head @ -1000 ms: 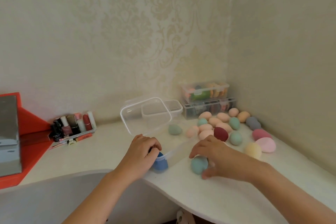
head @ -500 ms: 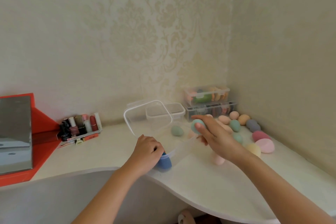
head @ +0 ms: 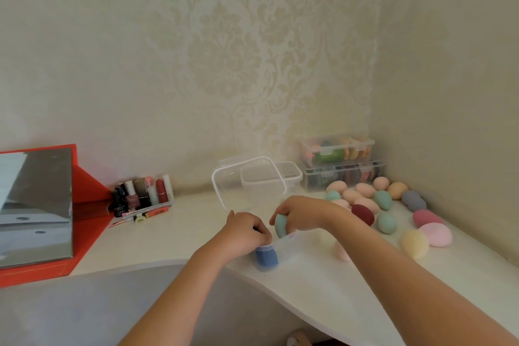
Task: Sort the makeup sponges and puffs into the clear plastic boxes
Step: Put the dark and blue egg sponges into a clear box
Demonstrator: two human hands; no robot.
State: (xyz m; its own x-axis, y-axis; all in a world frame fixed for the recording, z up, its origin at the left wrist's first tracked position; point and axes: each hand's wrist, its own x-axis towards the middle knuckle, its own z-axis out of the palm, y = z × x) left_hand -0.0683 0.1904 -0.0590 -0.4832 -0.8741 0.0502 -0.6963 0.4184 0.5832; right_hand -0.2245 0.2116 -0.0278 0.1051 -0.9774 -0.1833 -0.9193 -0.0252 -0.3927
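Observation:
My right hand (head: 302,212) holds a teal egg-shaped sponge (head: 280,225) just above the near rim of a clear plastic box (head: 292,250) on the white table. A blue sponge (head: 266,258) shows through the box's near left corner. My left hand (head: 245,232) grips that corner's rim with curled fingers. The box's clear lid (head: 248,181) stands raised behind both hands. Several loose sponges (head: 383,199) in peach, teal, maroon, pink, yellow and grey lie to the right.
Two stacked, closed clear boxes (head: 338,161) filled with puffs stand in the back corner, with a small empty clear tub (head: 289,174) next to them. A tray of nail polish and lipsticks (head: 143,195) sits at the left, beside a red stand with a mirror (head: 35,205).
My right hand picked the teal sponge off the table, lifted it toward the lid, then brought it down and left to the box's near rim. My left hand kept its grip on the corner.

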